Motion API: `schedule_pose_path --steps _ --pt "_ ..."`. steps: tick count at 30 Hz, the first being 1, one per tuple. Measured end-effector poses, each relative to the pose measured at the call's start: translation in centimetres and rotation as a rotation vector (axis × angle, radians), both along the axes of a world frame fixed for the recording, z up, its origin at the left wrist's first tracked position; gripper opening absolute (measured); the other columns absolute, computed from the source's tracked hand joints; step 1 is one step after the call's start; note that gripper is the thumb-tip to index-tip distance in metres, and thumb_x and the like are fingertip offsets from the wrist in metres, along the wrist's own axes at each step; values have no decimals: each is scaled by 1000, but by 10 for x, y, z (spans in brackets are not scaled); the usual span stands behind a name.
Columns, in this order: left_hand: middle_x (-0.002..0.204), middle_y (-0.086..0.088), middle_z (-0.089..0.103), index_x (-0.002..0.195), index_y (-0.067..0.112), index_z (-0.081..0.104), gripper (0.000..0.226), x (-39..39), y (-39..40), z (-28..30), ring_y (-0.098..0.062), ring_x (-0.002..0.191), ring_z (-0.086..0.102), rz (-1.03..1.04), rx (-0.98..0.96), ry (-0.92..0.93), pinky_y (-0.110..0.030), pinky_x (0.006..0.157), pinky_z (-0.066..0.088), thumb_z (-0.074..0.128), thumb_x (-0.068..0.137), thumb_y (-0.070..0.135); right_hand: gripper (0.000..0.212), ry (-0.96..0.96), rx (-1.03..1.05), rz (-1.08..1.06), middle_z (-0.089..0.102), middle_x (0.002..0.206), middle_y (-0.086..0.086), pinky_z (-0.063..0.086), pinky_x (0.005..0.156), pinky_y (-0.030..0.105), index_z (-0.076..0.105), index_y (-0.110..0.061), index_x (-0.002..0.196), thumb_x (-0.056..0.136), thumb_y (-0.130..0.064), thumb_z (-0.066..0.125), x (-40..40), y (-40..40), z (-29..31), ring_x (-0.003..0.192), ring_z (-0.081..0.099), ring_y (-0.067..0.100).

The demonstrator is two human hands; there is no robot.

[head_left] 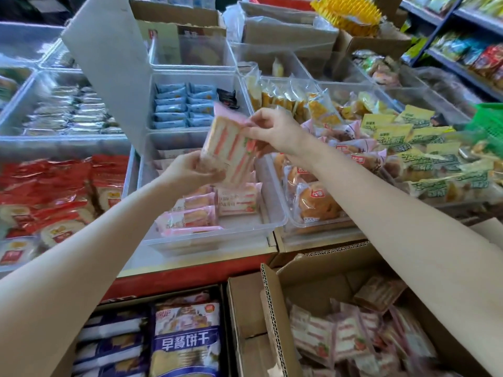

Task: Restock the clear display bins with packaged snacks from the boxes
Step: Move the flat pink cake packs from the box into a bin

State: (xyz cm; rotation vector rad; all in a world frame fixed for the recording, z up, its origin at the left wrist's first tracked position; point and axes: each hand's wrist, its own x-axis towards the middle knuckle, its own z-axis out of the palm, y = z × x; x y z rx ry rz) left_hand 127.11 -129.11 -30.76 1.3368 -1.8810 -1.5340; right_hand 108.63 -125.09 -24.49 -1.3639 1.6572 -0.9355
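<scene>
You had the pink sandwich-cake pack [227, 149] up in the air, tilted, your left hand [187, 170] gripping its lower end and your right hand [275, 131] pinching the top edge. Right under that grip sat the clear bin [272, 221] with more pink packs, probably the same sort. The open box [275, 317] lay nearer you.

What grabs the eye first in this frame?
Dead centre, both hands hold up a pink-wrapped sandwich cake: left hand at its lower end, right hand pinching its top. It hangs over a clear bin partly filled with the same pink packs. At lower right, an open cardboard box holds more of them.
</scene>
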Motion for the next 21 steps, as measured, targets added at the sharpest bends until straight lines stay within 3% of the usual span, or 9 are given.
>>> schedule_pose_path --steps 1,2,5,7,10,13,18,21 --pt "102 -1 65 110 16 60 33 -1 -1 -7 -18 96 61 -9 -48 -50 -35 93 48 70 80 10 14 10 70 27 63 90 7 58 64 29 54 -11 95 87 -14 65 -5 0 -4 67 67 10" --pt "102 -2 65 108 16 61 29 -3 -4 -13 -20 99 61 -27 -96 -89 -37 94 48 69 81 11 18 159 144 72 65 98 7 57 77 34 54 -12 98 86 -17 66 -10 -1 -8 81 67 15" --pt "108 -11 64 113 9 60 31 -13 -9 -24 -30 104 59 -157 -308 -321 -34 91 46 66 84 19 51 824 156 181 59 120 3 43 96 37 51 -20 121 77 -32 73 -12 -8 -19 114 51 23" --pt "113 -14 63 118 9 58 38 -23 -11 -30 -31 106 57 -219 -403 -408 -33 88 43 67 83 20 54 994 143 270 56 124 4 44 89 34 50 -26 127 78 -34 72 1 -9 -27 115 51 26" --pt "121 -13 60 124 11 55 45 -29 -8 -47 -29 111 55 -217 -461 -446 -32 90 41 68 82 16 31 1270 168 398 59 122 11 41 73 31 58 -18 119 89 -16 57 18 -11 -55 109 58 30" --pt "122 -12 59 120 12 55 38 -17 -10 -65 -29 107 55 -108 -404 -448 -35 88 43 65 83 13 31 1350 203 405 60 122 12 44 79 33 59 -13 119 91 -5 49 23 -16 -88 111 58 32" --pt "128 -9 56 131 16 46 39 7 -2 -79 -26 114 54 -345 -346 -745 -33 92 43 52 92 24 35 1278 225 452 61 119 12 44 77 33 57 -12 124 93 -5 41 28 -22 -136 107 58 31" --pt "129 -7 56 132 20 49 39 16 0 -80 -26 117 52 -342 -321 -655 -32 96 39 51 93 28 33 1300 358 459 52 128 15 45 86 37 56 -6 123 95 -5 39 21 -18 -151 115 52 34"
